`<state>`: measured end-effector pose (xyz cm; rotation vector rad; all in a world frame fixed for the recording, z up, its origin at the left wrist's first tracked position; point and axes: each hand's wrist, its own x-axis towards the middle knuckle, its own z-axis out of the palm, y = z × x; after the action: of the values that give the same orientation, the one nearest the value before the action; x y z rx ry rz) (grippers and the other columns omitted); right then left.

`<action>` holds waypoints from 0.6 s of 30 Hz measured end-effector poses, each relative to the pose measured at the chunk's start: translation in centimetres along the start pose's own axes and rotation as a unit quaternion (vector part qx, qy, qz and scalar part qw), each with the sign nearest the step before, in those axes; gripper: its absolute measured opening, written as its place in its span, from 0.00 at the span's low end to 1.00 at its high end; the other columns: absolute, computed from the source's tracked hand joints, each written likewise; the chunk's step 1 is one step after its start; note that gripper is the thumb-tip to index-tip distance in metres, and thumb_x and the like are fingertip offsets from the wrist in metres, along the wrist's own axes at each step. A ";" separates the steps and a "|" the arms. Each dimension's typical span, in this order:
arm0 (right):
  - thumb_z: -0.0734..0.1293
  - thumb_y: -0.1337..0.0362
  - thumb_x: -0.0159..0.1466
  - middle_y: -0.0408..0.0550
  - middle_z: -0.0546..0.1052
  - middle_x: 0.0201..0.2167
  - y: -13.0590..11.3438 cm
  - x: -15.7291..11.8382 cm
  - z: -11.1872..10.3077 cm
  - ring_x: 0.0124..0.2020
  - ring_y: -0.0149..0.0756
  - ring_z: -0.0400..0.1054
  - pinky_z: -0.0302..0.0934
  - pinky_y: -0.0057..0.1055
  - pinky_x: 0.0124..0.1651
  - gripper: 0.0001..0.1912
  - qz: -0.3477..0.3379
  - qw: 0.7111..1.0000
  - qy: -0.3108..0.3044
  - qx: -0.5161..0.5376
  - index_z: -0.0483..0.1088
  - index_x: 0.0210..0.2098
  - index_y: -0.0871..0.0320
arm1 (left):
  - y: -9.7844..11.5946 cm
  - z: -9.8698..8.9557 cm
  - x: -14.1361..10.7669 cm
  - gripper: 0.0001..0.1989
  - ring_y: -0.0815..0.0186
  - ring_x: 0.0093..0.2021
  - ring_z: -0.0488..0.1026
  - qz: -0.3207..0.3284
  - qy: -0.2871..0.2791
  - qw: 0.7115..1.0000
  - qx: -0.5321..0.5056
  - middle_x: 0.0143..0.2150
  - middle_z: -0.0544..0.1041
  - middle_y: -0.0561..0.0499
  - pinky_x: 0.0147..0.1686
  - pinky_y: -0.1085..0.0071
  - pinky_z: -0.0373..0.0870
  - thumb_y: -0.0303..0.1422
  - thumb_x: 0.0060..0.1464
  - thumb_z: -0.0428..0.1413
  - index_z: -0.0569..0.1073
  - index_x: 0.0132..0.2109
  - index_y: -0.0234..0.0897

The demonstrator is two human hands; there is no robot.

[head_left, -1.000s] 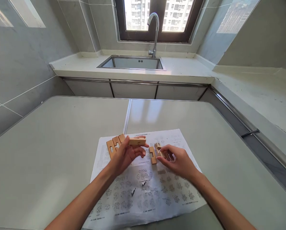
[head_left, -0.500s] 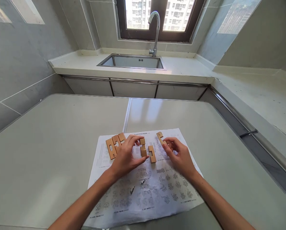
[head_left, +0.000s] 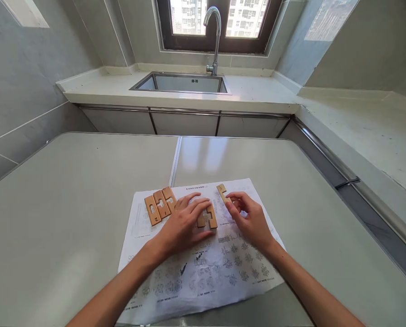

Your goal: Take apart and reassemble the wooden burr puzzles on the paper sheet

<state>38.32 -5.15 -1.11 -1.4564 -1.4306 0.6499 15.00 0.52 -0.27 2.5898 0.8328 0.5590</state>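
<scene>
Over the printed paper sheet (head_left: pixel 175 290), my left hand (head_left: pixel 184 223) reaches across two notched wooden pieces lying side by side. Its thumb and a fingertip are at the ends of the right-hand notched piece (head_left: pixel 213 217); the piece beside it (head_left: pixel 200 221) is partly covered by the fingers. My right hand (head_left: pixel 247 218) pinches the lower end of another notched wooden piece (head_left: pixel 221 188), held at a slant. Left of my left hand lie several flat wooden pieces in a row, among them one marked 2 (head_left: pixel 153 211) and one marked 1 (head_left: pixel 162 203).
The sheet lies on a pale table (head_left: pixel 70 204) with a seam down its middle. Beyond the table are a counter (head_left: pixel 97 91), a sink (head_left: pixel 185 92), a faucet (head_left: pixel 218 41) and a window. Another counter (head_left: pixel 376 122) runs along the right.
My left hand has set down the notched piece it held and moved its fingers right, onto the neighbouring piece. My right hand still holds its piece. The view has shifted slightly.
</scene>
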 end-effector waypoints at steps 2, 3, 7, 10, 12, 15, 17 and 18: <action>0.66 0.53 0.72 0.41 0.71 0.28 -0.1 0.0 0.0 0.25 0.32 0.64 0.59 0.29 0.28 0.12 -0.002 1.000 0.002 -0.002 0.73 0.45 0.54 | 0.4 0.1 0.1 0.30 0.44 0.71 0.63 0.010 -0.009 1.000 -0.002 0.63 0.77 0.44 0.67 0.44 0.63 0.38 0.60 0.67 0.68 0.65 0.44; 0.66 0.53 0.71 0.41 0.71 0.28 -0.1 0.0 0.0 0.25 0.32 0.64 0.60 0.29 0.29 0.12 -0.003 1.000 0.003 -0.002 0.73 0.45 0.54 | 0.5 0.1 0.1 0.29 0.45 0.70 0.65 0.014 -0.003 1.000 -0.006 0.62 0.79 0.45 0.66 0.45 0.64 0.37 0.60 0.67 0.69 0.64 0.44; 0.66 0.53 0.72 0.40 0.69 0.26 0.0 -0.1 0.2 0.25 0.33 0.63 0.60 0.29 0.29 0.12 -0.001 1.000 0.007 0.004 0.73 0.45 0.54 | 1.2 -0.6 0.0 0.31 0.48 0.63 0.72 0.020 0.059 0.995 -0.074 0.58 0.79 0.43 0.62 0.49 0.69 0.36 0.55 0.70 0.70 0.63 0.43; 0.66 0.53 0.72 0.38 0.66 0.24 0.3 -0.2 0.2 0.25 0.33 0.61 0.59 0.29 0.30 0.12 0.009 1.000 0.008 0.006 0.73 0.45 0.54 | 1.5 -1.2 0.0 0.34 0.50 0.58 0.75 -0.016 0.099 0.979 -0.179 0.57 0.78 0.42 0.59 0.51 0.74 0.37 0.52 0.71 0.69 0.63 0.43; 0.66 0.53 0.72 0.38 0.65 0.24 0.5 -0.2 0.3 0.25 0.33 0.61 0.59 0.29 0.30 0.12 0.017 1.000 0.009 0.010 0.73 0.45 0.54 | 1.5 -1.5 0.0 0.34 0.51 0.57 0.75 -0.052 0.117 0.960 -0.248 0.57 0.77 0.41 0.59 0.52 0.75 0.38 0.51 0.72 0.71 0.62 0.43; 0.66 0.52 0.72 0.38 0.65 0.24 0.6 -0.3 0.2 0.26 0.33 0.61 0.59 0.29 0.31 0.12 0.022 1.000 0.009 0.017 0.73 0.46 0.54 | 1.4 -1.6 0.1 0.30 0.51 0.61 0.74 -0.085 0.133 0.924 -0.348 0.60 0.75 0.41 0.64 0.52 0.73 0.36 0.51 0.72 0.73 0.59 0.42; 0.66 0.52 0.72 0.38 0.65 0.25 0.7 -0.3 0.2 0.26 0.33 0.61 0.59 0.29 0.31 0.12 0.024 0.999 0.011 0.020 0.73 0.47 0.54 | 1.4 -1.6 0.1 0.29 0.51 0.64 0.74 -0.102 0.118 0.900 -0.407 0.63 0.75 0.40 0.67 0.50 0.70 0.35 0.52 0.71 0.73 0.60 0.41; 0.66 0.52 0.72 0.38 0.65 0.25 0.7 -0.4 0.2 0.26 0.33 0.61 0.58 0.29 0.30 0.12 0.025 0.999 0.012 0.021 0.73 0.47 0.54 | 1.4 -1.5 0.2 0.30 0.51 0.64 0.74 -0.109 0.107 0.892 -0.425 0.63 0.75 0.40 0.68 0.49 0.69 0.34 0.52 0.71 0.72 0.60 0.41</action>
<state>38.41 -5.36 -1.85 -1.4669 -1.3576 0.6883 15.06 -0.13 1.73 1.6336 0.7087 0.9027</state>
